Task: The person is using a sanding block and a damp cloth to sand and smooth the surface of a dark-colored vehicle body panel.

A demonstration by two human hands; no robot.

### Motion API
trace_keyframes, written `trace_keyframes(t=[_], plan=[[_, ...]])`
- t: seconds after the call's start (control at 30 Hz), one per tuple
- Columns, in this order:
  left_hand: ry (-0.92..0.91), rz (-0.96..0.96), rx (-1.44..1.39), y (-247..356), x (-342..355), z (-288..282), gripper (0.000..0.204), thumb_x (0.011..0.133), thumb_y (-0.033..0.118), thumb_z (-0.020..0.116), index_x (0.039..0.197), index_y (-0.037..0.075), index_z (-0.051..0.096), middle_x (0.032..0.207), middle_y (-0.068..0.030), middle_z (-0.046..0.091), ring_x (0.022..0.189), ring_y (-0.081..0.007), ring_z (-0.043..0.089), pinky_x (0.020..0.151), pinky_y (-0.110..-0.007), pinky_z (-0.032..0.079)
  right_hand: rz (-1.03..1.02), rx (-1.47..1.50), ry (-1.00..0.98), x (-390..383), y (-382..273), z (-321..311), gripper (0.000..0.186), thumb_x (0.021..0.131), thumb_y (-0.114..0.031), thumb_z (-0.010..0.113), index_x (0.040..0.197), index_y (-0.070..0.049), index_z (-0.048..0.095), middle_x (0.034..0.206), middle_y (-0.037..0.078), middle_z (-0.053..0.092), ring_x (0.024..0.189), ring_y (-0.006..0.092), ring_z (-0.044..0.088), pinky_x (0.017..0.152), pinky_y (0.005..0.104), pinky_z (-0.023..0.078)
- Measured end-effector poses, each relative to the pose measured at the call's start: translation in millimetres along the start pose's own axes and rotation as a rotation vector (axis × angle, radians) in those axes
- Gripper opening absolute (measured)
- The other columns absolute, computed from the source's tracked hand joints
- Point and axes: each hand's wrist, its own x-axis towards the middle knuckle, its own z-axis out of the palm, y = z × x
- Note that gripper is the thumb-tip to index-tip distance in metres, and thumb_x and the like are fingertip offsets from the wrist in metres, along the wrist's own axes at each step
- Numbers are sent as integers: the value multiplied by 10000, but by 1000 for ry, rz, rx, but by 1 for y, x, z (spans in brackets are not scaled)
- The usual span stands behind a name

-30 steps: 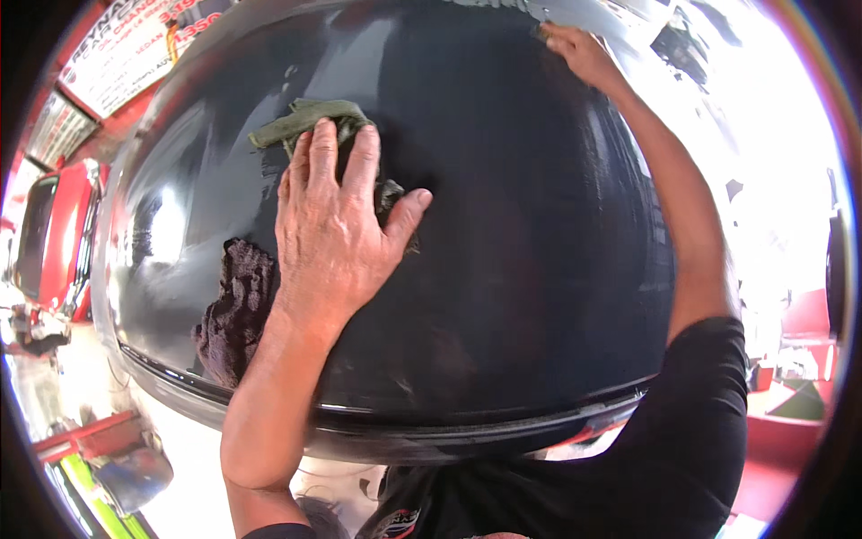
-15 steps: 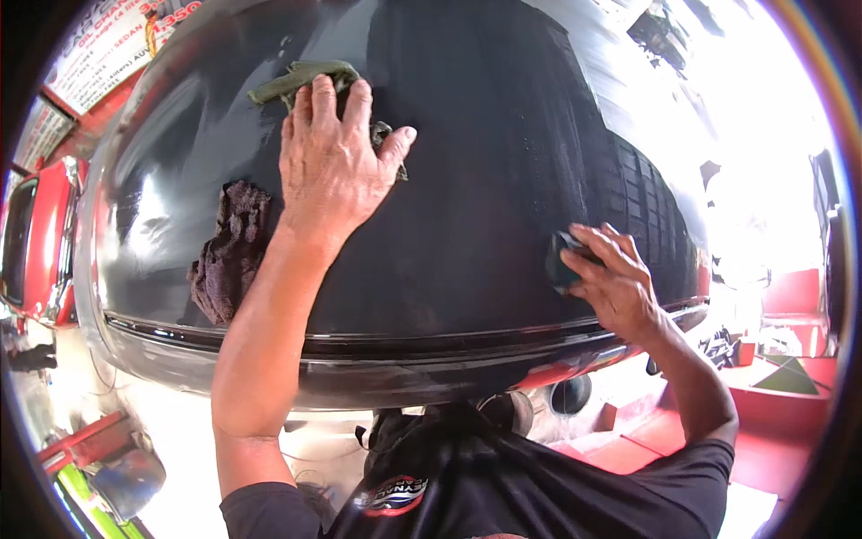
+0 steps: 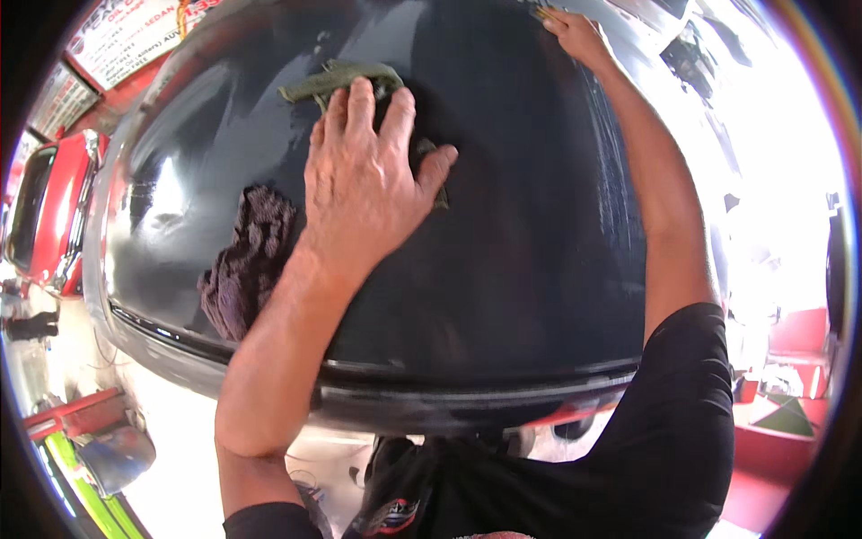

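My left hand [image 3: 368, 175] lies open, fingers spread, on a crumpled olive-green cloth [image 3: 319, 83] on a glossy dark grey car panel [image 3: 503, 269]. Just below and left of that hand, partly behind my forearm, a dark purple-brown cloth [image 3: 242, 260] rests on the same panel. At the far upper right of the panel, my right hand [image 3: 579, 40] has its fingers curled round something small; what it is, I cannot make out. Streaks mark the surface under my right arm.
A red car [image 3: 58, 207] stands at the left, below a printed sign board [image 3: 126, 36]. A lime-green and red piece of equipment [image 3: 85, 476] is at the lower left. Red furniture [image 3: 781, 449] is at the right. The panel's rim runs across in front of my body.
My right hand came down toward the near rim with a dark pad half a second ago and is now back at the far upper right. My left hand stays on the green cloth.
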Motion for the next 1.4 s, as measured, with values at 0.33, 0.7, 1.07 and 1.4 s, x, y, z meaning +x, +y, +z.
trace_keyframes(t=[0.33,0.7,1.07,1.4], plan=[[-1,-82,109,-3,1,9,538,968,397,694,1370,46,624,1401,-273,550,1321,-454,545,1082,-549,475,-388,189,-316,-347,-201,-188,477,830,-104,805,1299,-119,721,1411,159,624,1248,359,648,1122,528,471],[13,-90,24,-11,-11,-8,542,923,342,730,1325,-7,633,1406,-321,529,1323,-471,543,1098,-532,467,-140,107,-99,4,-83,19,395,1028,-380,627,1365,-187,699,1287,148,727,1176,333,703,1027,410,525],[32,-46,78,-18,-4,-2,484,912,350,727,1269,32,657,1353,-296,573,1264,-458,584,1026,-535,510,-327,116,-115,-267,-191,-126,400,949,-115,645,1342,-147,706,1356,162,665,1169,367,660,1017,463,525],[-50,-44,125,-6,-4,-5,530,959,390,711,1357,49,631,1393,-289,560,1318,-469,556,1065,-557,496,73,420,-164,-255,-75,-114,394,1066,-222,534,1433,-119,635,1345,146,662,1104,326,707,1120,439,426]])
